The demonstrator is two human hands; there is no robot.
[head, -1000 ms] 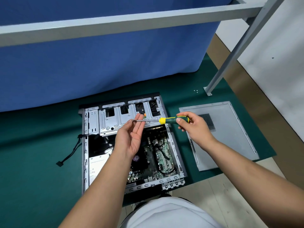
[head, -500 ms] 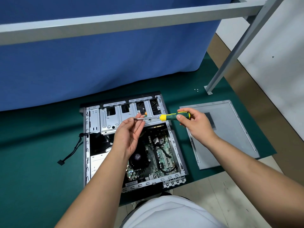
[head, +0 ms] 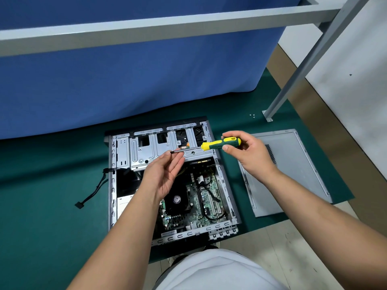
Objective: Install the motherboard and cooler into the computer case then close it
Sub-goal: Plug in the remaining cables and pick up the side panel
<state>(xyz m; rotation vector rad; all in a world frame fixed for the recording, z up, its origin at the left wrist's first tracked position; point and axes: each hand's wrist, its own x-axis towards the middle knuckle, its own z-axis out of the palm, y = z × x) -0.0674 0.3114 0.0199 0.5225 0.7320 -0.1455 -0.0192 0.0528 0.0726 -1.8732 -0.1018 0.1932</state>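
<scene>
Computer case (head: pixel 113 185) lies open on its side on the green mat (head: pixel 41 206), centre of frame, lower middle. Left of it a black cable (head: pixel 92 191) trails out onto the mat, connector end at far left. Inside the case: silver drive cage (head: pixel 150 149) across the top, motherboard (head: pixel 201 197) seated in the lower right part, cooler (head: pixel 178 199) with round centre label on it, partly hidden by the left forearm. Left hand (head: pixel 165 174) over the case centre, palm up, fingers loosely apart, fingertips touching the screwdriver tip; can't tell if anything is pinched there. Screwdriver (head: pixel 219 143) held level above the drive cage, shaft pointing to frame left. Right hand (head: pixel 245 151) clamped on its yellow-green handle, thumb under, fingers over. Right of the case the grey side panel (head: pixel 293 174) lies flat on the mat, apart from the case. Upper right: small screws (head: pixel 252 115) on the mat near the frame leg (head: pixel 270 111)
</scene>
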